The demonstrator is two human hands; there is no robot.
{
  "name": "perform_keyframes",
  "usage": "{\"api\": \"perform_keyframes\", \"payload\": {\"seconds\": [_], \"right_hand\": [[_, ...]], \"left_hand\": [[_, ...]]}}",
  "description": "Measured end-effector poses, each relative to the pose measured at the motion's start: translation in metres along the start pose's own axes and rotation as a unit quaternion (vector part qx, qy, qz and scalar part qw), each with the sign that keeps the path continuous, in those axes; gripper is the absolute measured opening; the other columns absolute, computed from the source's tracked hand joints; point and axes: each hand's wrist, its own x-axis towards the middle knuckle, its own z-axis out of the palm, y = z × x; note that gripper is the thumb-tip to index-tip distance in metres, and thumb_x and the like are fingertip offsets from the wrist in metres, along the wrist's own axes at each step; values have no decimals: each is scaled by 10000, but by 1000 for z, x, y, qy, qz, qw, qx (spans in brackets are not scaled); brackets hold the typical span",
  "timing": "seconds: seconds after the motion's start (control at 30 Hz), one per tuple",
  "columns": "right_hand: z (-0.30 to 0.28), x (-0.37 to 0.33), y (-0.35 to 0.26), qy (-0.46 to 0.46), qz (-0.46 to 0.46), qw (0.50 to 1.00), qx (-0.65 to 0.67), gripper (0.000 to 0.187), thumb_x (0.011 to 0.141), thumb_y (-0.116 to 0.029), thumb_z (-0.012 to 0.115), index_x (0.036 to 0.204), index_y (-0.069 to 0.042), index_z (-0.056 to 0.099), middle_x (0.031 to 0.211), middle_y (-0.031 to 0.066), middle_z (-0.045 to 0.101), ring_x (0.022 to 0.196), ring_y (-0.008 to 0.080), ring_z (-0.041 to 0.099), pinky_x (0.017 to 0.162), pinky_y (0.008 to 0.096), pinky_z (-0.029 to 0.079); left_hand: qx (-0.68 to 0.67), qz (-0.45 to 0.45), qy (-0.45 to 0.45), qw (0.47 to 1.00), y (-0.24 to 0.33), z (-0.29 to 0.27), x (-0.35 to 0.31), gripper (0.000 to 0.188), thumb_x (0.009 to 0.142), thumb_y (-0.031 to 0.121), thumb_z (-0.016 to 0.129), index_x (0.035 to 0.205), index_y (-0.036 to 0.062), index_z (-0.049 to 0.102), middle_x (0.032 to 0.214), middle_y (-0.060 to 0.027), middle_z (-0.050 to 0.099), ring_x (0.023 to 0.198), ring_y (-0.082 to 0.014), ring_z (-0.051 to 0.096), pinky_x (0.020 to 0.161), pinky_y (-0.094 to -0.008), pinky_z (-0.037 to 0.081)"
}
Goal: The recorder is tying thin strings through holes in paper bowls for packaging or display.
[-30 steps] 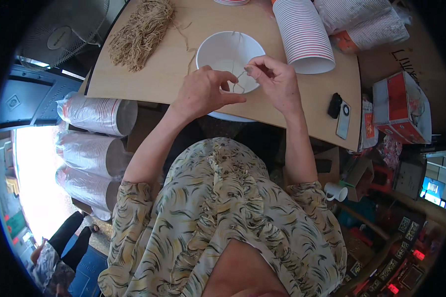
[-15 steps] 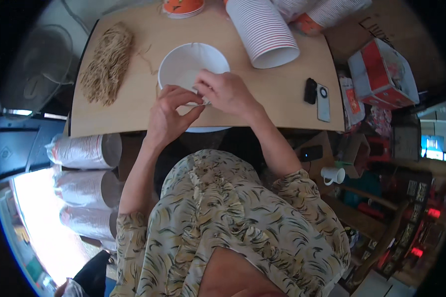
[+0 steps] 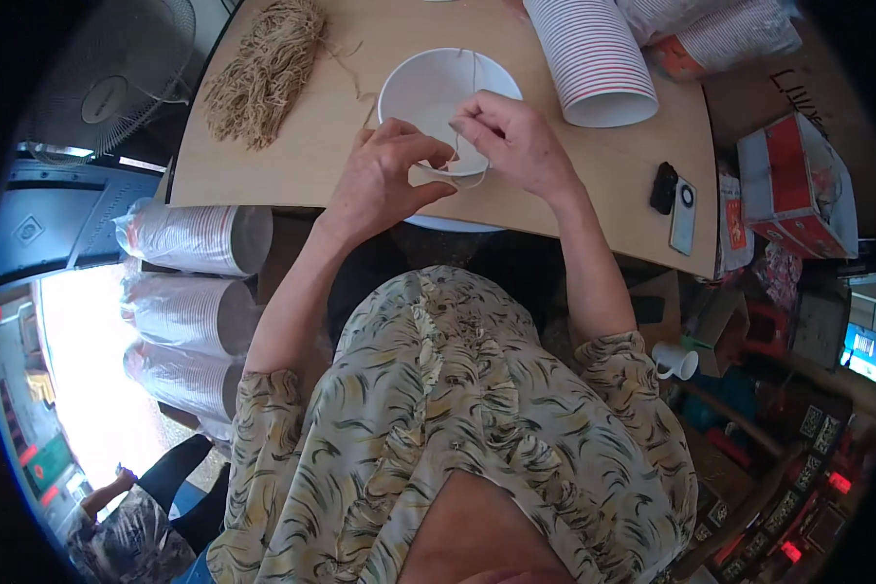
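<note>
A white paper bucket (image 3: 428,83) stands near the table's front edge, its open mouth facing me. A thin tan string (image 3: 476,70) crosses its far inner wall, and a loop of it hangs by the near rim between my hands. My right hand (image 3: 516,141) is over the bucket's right side, thumb and forefinger pinched on the string. At the near left rim, my left hand (image 3: 384,180) is curved with thumb and forefinger apart; its lower fingers are partly hidden. More string runs from behind it toward a bundle of tan strings (image 3: 268,73) on the left.
A long nested stack of white buckets (image 3: 599,58) lies on its side at the back right. A dark object (image 3: 663,188) and a phone (image 3: 684,216) lie at the table's right. Wrapped bucket stacks (image 3: 190,237) are below left. A red-and-white carton (image 3: 793,180) stands right of the table.
The view has shifted, so the table sits higher and further right. My hands, close together at the near rim before, have drawn apart; the right rose with the string, and the left thumb and forefinger spread.
</note>
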Motion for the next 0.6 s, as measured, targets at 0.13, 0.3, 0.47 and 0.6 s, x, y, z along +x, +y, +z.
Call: {"api": "perform_keyframes", "payload": {"seconds": [0.13,0.3,0.47,0.6], "right_hand": [[-4,2,2,1,36,996,77,157,1022,-132,605,969,15,625,707,-39,563,614,27,447,552,206,369],[0,-2,11,22,47,989,140,148,1003,-117,612,963,24,635,690,4,596,611,55,525,552,238,421],[-1,-7,5,58,62,984,157,138,1007,-108,609,985,23,643,721,2,628,629,53,549,560,223,428],[3,-8,8,70,58,982,167,173,1014,-135,621,997,29,675,735,8,645,610,26,515,548,190,402]], "left_hand": [[65,11,11,998,1,4,-1,331,713,203,857,1017,181,727,929,54,722,1118,-200,597,984,-431,379],[67,21,33,997,-1,10,1,258,732,199,851,950,157,720,911,41,695,1178,-235,576,1018,-436,361],[39,61,45,996,0,7,2,198,769,206,847,935,163,749,950,53,724,1259,-260,550,1070,-473,325],[-26,52,35,998,-9,4,4,129,813,223,827,908,161,765,938,44,744,1262,-253,560,1085,-476,328]]}}
